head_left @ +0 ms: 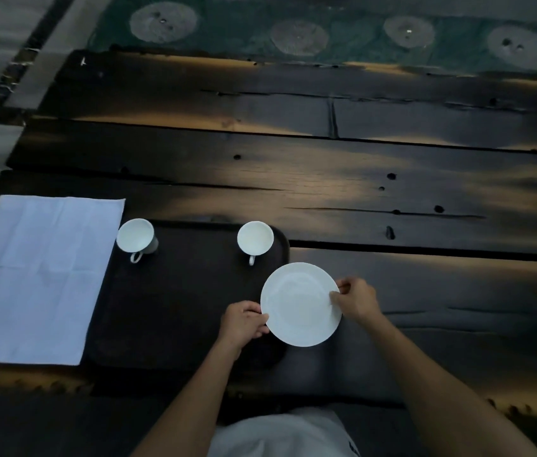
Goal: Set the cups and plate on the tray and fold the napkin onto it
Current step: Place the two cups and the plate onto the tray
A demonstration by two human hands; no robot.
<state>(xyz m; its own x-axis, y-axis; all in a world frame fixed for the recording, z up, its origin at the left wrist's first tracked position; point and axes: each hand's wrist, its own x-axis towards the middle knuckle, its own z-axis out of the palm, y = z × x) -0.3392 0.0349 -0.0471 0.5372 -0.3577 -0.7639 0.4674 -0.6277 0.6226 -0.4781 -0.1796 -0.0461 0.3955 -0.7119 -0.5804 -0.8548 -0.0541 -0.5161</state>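
A white plate (pixel 300 305) is held by both hands over the right edge of the dark tray (pixel 178 301). My left hand (pixel 244 321) grips the plate's left rim and my right hand (pixel 356 300) pinches its right rim. Two white cups stand on the tray's far side, one cup (pixel 136 235) at the far left corner and the other cup (pixel 255 238) at the far right corner, handles toward me. A white napkin (pixel 38 275) lies flat to the left, its right edge overlapping the tray's left side.
The dark plank table (pixel 392 199) stretches far and right of the tray, with gaps and knot holes. A green patterned cloth (pixel 343 37) lies beyond the table's far edge. The table's near edge runs just in front of my body.
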